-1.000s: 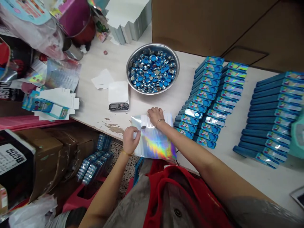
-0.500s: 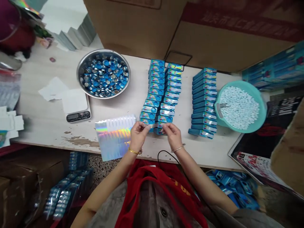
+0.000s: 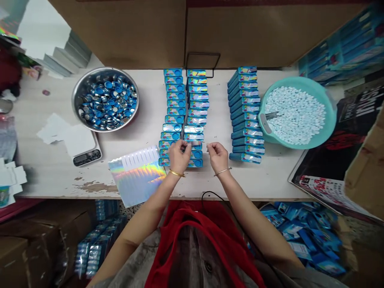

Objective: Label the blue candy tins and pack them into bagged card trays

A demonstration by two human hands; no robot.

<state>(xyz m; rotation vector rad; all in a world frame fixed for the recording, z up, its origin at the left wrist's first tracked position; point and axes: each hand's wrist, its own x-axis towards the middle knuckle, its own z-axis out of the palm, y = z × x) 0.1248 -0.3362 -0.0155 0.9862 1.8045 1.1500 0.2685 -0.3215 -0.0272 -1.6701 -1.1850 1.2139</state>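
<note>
My left hand (image 3: 179, 157) is closed in a pinch over the near end of two rows of small blue cases. From its fingertips a thin shiny sticker strip (image 3: 197, 143) reaches right, above a case in the right row (image 3: 197, 113). My right hand (image 3: 218, 157) is also pinched, just right of that row; whether it grips the strip's far end or another tiny piece is too small to tell. Several cases in the left row (image 3: 175, 103) show a round recess. A holographic sticker sheet (image 3: 136, 182) with strips along its top lies left of my left hand.
A steel bowl (image 3: 75, 90) of blue-and-silver round caps stands left, near a small scale (image 3: 87, 157). Right are another row of blue cases (image 3: 245, 116) and a teal basin (image 3: 331, 116) of white pellets with a scoop. A cardboard box (image 3: 144, 36) and wire stand (image 3: 204, 53) border the back.
Both hands have moved forward and right along the case rows. The strip, earlier stretched between both hands, now extends from my left fingertips over the right row. The camera view has shifted.
</note>
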